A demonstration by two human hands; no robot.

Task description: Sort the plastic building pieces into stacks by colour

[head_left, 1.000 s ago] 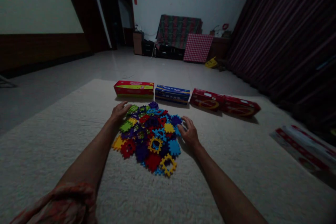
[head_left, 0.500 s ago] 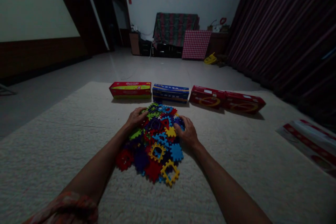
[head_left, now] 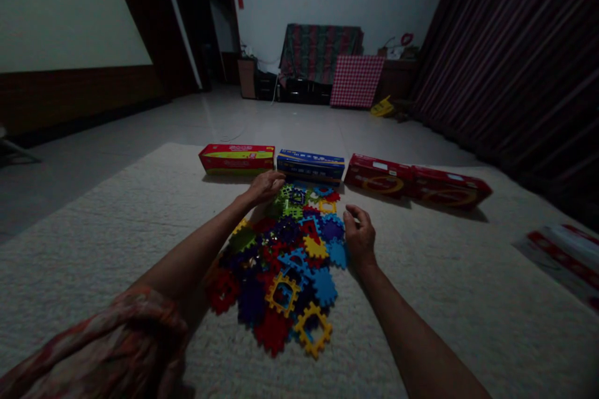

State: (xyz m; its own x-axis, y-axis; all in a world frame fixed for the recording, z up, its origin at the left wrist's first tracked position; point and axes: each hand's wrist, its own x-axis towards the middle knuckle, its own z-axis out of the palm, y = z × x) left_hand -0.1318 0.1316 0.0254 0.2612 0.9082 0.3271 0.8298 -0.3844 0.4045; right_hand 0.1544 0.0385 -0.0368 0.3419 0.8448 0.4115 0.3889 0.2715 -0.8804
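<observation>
A heap of plastic interlocking toy pieces (head_left: 274, 330) with toothed edges, in red, blue, purple, yellow and green, lies spread in front of me. My left hand (head_left: 266, 187) is at the far left edge of the heap, next to some green pieces (head_left: 292, 209) and just short of the blue box. Its fingers point right, and I see nothing held in them. Along the right edge, beside light blue pieces (head_left: 337, 254), my right hand (head_left: 360, 235) rests with loosely bent fingers, thumb apart, and nothing visible in it.
Beyond the heap, a red and green box (head_left: 238, 162), a blue box (head_left: 310, 168) and two dark red boxes (head_left: 380, 176) stand in a row on the pale mat (head_left: 140, 218). A red and white package (head_left: 564, 255) lies at the right.
My left hand has moved forward and right along the heap's edge. My right hand has shifted outward, off the pieces. The heap is more spread out, and the view has turned slightly.
</observation>
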